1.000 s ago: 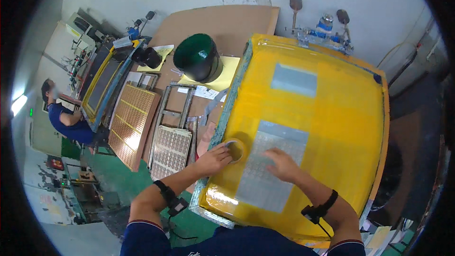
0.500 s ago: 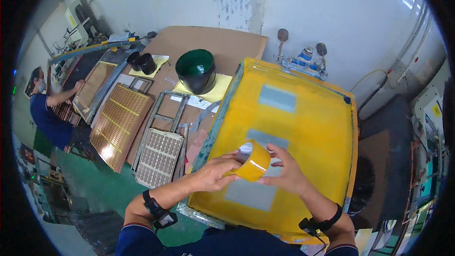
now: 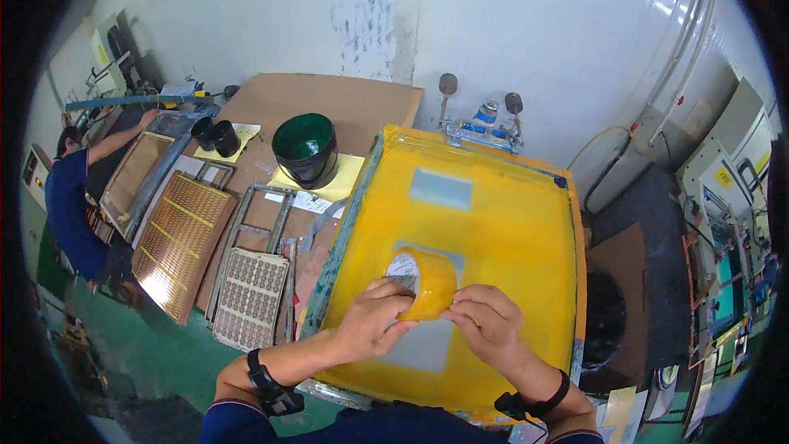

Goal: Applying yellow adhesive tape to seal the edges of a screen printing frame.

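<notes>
A wide roll of yellow packing tape (image 3: 436,284) is gripped by my left hand (image 3: 368,322), the thumb below and the fingers at its open core. At the roll's right edge, my right hand (image 3: 491,325) pinches the tape between thumb and fingertips; whether a loose end is lifted there is too small to tell. Both hands are above a large yellow screen-printing frame (image 3: 518,263) with pale grey rectangular patches on its mesh. One patch (image 3: 440,189) shows fully near the far end, while the roll and my hands partly cover others.
On the brown board at left stand a black bucket (image 3: 305,152) with green inside and small black cups (image 3: 224,138). Nearer are a patterned sheet stack (image 3: 251,296) and a copper-coloured panel (image 3: 181,238). A co-worker (image 3: 70,205) works far left. A blue clamp (image 3: 485,127) sits behind the screen.
My right fingers, spread beside the roll before, have closed on its right edge. The roll has turned slightly. The whole view has shifted, and the co-worker's arm now reaches farther away.
</notes>
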`<state>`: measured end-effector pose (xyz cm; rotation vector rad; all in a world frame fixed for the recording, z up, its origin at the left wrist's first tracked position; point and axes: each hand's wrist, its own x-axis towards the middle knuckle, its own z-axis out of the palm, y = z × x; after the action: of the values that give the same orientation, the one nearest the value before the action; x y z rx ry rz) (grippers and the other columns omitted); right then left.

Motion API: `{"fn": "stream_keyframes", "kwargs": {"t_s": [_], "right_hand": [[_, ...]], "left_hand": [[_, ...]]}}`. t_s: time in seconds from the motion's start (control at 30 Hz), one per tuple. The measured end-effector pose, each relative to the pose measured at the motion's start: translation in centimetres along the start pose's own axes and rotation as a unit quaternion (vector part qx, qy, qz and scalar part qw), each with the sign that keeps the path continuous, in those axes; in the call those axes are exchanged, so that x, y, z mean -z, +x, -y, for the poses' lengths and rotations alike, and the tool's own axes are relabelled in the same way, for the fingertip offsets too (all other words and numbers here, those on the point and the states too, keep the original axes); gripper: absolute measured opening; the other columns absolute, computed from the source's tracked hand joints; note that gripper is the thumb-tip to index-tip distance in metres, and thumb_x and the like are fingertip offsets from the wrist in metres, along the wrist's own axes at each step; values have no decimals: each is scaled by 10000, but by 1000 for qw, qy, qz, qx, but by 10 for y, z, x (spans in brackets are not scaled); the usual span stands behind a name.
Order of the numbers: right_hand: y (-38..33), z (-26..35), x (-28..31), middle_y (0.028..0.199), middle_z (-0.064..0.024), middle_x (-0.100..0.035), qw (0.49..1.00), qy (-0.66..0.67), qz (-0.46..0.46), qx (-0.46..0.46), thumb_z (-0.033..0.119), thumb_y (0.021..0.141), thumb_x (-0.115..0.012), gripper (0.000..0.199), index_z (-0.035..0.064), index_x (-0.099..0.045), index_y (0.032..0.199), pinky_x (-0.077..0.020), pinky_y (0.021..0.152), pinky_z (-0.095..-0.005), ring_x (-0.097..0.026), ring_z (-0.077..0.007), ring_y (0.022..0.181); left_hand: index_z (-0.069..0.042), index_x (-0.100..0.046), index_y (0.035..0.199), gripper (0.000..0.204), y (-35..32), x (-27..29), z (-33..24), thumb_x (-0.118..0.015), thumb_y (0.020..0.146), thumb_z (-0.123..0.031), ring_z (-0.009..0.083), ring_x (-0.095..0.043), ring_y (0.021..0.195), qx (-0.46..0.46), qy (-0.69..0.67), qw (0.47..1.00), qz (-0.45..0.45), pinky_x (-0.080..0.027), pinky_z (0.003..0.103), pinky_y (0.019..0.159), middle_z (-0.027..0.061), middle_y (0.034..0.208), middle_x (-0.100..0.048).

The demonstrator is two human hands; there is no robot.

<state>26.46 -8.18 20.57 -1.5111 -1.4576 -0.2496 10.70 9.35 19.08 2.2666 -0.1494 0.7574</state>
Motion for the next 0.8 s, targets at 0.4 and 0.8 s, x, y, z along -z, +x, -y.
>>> {"fn": "stream_keyframes", "kwargs": {"t_s": [0.4,0.8], "right_hand": [[12,5,8,923,-141,-663,1000,-6,16,-26,-28,750,-788,166,4,-671,862,-564,656,-349,-668,-284,767],[3,-26,0,912,-118,-718,995,-78,-10,-65,81,850,-730,242,46,-669,1082,-575,685,-397,-710,-283,785]], "left_hand": [[10,-612,1018,289,17,-5,-6,-753,783,-78,368,-607,841,-32,-9,999,-33,-473,436,778,184,943,-645],[-41,-636,1009,230,31,-4,-11,-728,810,-111,345,-624,735,38,60,997,-8,-494,409,675,149,830,-647]]}}
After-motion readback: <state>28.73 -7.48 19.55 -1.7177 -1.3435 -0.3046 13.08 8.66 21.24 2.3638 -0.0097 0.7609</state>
